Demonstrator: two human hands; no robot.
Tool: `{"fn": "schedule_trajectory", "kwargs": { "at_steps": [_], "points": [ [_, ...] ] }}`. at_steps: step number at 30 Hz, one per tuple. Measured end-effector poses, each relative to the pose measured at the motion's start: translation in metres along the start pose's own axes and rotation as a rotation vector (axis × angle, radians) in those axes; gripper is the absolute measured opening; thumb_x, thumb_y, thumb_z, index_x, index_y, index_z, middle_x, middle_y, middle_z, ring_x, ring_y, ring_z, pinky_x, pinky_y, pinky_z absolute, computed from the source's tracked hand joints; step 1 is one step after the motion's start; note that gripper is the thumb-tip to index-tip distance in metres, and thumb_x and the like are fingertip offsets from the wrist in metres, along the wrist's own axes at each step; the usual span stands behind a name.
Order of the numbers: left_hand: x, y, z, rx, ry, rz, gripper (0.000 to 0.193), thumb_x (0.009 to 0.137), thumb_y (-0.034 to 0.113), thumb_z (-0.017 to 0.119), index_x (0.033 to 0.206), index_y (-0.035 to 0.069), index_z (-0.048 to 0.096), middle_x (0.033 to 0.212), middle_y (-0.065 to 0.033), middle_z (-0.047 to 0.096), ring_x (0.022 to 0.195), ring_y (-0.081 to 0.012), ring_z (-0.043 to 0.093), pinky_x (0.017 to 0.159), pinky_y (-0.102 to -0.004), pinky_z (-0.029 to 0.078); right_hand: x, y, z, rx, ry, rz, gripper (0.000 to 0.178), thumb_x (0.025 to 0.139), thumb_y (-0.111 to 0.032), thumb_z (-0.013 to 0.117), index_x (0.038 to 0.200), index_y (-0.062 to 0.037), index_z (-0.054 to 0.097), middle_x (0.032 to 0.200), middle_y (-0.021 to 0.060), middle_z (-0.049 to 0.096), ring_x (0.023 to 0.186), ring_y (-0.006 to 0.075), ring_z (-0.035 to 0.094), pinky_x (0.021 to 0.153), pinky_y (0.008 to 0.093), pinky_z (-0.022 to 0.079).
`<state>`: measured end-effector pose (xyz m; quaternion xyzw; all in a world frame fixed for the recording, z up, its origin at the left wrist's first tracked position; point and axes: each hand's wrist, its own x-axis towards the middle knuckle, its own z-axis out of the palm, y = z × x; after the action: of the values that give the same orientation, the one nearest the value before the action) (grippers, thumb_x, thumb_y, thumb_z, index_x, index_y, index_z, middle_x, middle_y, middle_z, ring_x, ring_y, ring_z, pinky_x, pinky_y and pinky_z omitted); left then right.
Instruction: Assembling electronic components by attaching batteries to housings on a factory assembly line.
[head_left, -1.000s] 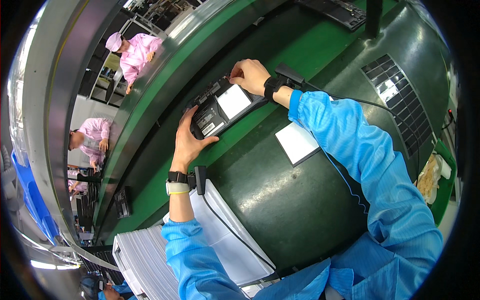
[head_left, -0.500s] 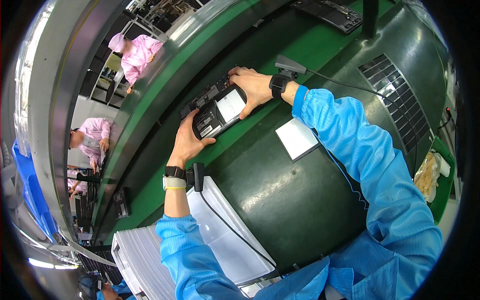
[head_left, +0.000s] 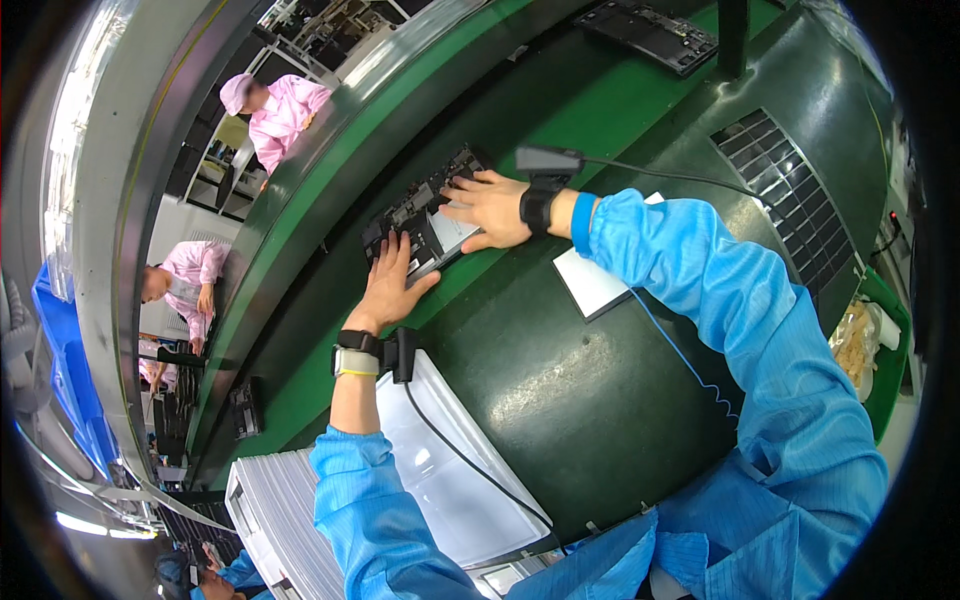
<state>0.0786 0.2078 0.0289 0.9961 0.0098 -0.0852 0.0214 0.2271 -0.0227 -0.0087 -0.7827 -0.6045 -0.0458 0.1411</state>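
An opened laptop base [head_left: 412,208], its dark inner parts bare, lies on the green strip of the bench. Set in its near side is a flat black battery pack [head_left: 452,232] with a white face, partly covered by my hands. My left hand [head_left: 386,287] rests on the pack's left end, fingers stretched and apart. Fingers of my right hand [head_left: 492,210] spread flat over the right end. Neither hand grips anything. Nearer me, right of the base, lies a white-topped, black-edged flat piece [head_left: 592,284], partly behind my right sleeve.
White trays [head_left: 450,470] are stacked at the near left. A black grid of cells [head_left: 785,190] lies right, a green bin [head_left: 885,400] beyond it. Another opened laptop base [head_left: 655,35] is at the far right. Cables run from both wrist devices. People in pink work across the line.
The battery pack, earlier held between my hands at the base's near side, now sits lower in it. Both hands have loosened from its ends and flattened on top.
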Motion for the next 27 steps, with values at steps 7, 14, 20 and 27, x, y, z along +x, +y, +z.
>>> {"fn": "schedule_trajectory", "kwargs": {
  "at_steps": [7,14,20,27],
  "points": [
    [0.020,0.018,0.028,0.011,0.237,0.113,0.097,0.090,0.056,0.062,0.155,-0.002,0.017,0.161,-0.0243,0.019,0.150,-0.0391,0.016,0.121,-0.0502,0.017,0.005,-0.019,0.012,-0.025,0.003,0.041,0.073,0.097,-0.051,0.050,0.148,-0.0009,0.037,0.155,0.0226,0.033,0.146,0.0359,0.028,0.119,0.0502,0.021],
    [-0.004,-0.008,0.036,0.011,0.279,-0.016,0.108,0.084,0.061,0.066,0.153,-0.007,0.018,0.159,-0.0270,0.023,0.148,-0.0400,0.022,0.120,-0.0487,0.021,-0.003,-0.012,0.008,-0.110,0.098,0.003,0.079,0.092,-0.051,0.059,0.142,0.0075,0.040,0.149,0.0242,0.042,0.139,0.0365,0.041,0.114,0.0478,0.032],
    [0.002,-0.016,0.045,0.072,0.268,-0.129,0.111,0.085,0.067,0.060,0.153,-0.008,0.015,0.161,-0.0257,0.018,0.150,-0.0388,0.017,0.121,-0.0487,0.019,0.011,0.021,-0.074,0.811,0.434,0.128,0.051,0.094,-0.042,0.065,0.115,0.0037,0.065,0.100,0.0127,0.070,0.090,0.0200,0.065,0.080,0.0346,0.053],
    [-0.019,0.017,0.000,-0.064,0.422,0.014,0.105,0.078,0.038,0.082,0.150,-0.008,0.022,0.155,-0.0298,0.030,0.145,-0.0411,0.029,0.119,-0.0465,0.025,-0.070,-0.005,-0.201,1.223,0.758,0.087,0.030,0.103,-0.025,0.053,0.111,-0.0005,0.068,0.105,0.0104,0.072,0.093,0.0160,0.069,0.083,0.0263,0.054]
  ]
}}
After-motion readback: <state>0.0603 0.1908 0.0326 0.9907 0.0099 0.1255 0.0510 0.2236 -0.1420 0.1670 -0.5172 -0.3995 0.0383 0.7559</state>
